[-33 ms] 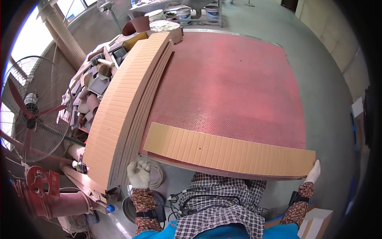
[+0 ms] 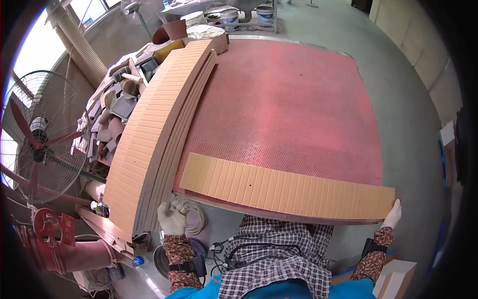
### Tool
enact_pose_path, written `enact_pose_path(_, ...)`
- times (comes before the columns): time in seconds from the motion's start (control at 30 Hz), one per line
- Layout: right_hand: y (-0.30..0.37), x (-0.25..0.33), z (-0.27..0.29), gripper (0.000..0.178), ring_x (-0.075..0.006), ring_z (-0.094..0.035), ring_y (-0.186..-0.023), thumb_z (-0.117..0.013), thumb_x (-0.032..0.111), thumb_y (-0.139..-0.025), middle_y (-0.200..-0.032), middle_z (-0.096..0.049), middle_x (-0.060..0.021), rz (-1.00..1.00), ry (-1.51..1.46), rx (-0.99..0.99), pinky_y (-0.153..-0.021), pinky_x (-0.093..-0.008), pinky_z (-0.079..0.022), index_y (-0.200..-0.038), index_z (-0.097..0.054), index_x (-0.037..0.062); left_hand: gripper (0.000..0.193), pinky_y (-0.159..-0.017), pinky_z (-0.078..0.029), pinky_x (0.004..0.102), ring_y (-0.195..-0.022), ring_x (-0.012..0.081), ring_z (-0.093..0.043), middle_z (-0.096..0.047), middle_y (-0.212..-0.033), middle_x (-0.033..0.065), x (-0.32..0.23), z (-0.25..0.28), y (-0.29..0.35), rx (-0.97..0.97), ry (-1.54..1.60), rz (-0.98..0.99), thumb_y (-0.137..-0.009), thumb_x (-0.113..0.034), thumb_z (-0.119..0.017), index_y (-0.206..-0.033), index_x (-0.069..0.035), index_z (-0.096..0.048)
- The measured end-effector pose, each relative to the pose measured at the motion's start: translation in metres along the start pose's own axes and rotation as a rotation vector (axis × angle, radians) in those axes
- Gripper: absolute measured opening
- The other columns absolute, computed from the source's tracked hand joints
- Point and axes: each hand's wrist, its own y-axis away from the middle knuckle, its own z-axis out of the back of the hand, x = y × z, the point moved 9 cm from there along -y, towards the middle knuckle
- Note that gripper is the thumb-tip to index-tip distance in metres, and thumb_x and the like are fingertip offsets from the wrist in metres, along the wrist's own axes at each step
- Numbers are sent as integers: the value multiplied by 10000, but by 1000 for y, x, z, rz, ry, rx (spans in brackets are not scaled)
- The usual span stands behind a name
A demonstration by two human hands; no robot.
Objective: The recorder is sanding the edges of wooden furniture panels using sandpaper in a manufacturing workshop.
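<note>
A long tan grooved board (image 2: 289,190) lies across the near edge of a red mesh-topped table (image 2: 279,109). My right hand (image 2: 392,214), in a white glove, grips the board's right end, with the fingers partly hidden at its edge. My left hand (image 2: 172,219), in a white knitted glove, is curled closed by the table's near left corner, close to the near end of a stack of similar boards (image 2: 149,129). Its inner side is hidden, so I cannot make out what it holds. The stack runs along the table's left side.
A caged fan (image 2: 40,142) stands at far left above red machinery (image 2: 74,251). Scraps and curved offcuts (image 2: 114,119) are heaped left of the stack. A coiled hose (image 2: 195,219) and a cardboard box (image 2: 396,279) sit low near me. White buckets (image 2: 230,19) stand at the back.
My left hand and the near end of the board stack sit very slightly farther left. My right hand and the board on the table show no clear movement.
</note>
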Motion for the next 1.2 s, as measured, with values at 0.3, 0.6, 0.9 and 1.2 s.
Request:
enact_pose_path(0.3,4,9,21,502,-227,-650,-1069,-550,378,-1030,-1152,-679,-135,46,-102,-73,-931,-382,-506,-1186,-635,-92,347,-629,-496,366,-732,211,-615,-661,-832,69,2,-15,-3,-71,-55,198,-962,-386,-621,-1031,-49,-662)
enact_pose_path(0.6,13,51,-8,505,-293,-663,-974,-547,429,-1010,-1004,-729,-186,169,99,-106,-895,-424,-479,-981,-694,-53,448,-850,-535,346,-905,219,-655,-659,-992,145,72,-259,72,513,-1698,-311,-739,-81,-750,-1158,17,-625)
enact_pose_path(0.9,30,58,-8,496,-213,-648,-866,-564,437,-992,-851,-707,-123,118,20,-136,-833,-377,-492,-929,-693,-37,1143,-1179,-273,597,-1412,446,-365,-421,-1467,287,290,-376,121,1418,-2127,-620,-592,-475,-897,-1481,24,-377)
enact_pose_path(1.2,28,42,-15,464,-143,-534,-746,-593,421,-983,-747,-607,-64,-32,-129,-138,-740,-333,-461,-888,-682,-24,1312,-1194,-232,561,-1372,421,-406,-449,-1426,270,337,-366,106,1490,-2308,-390,-518,-558,-858,-1548,14,-282)
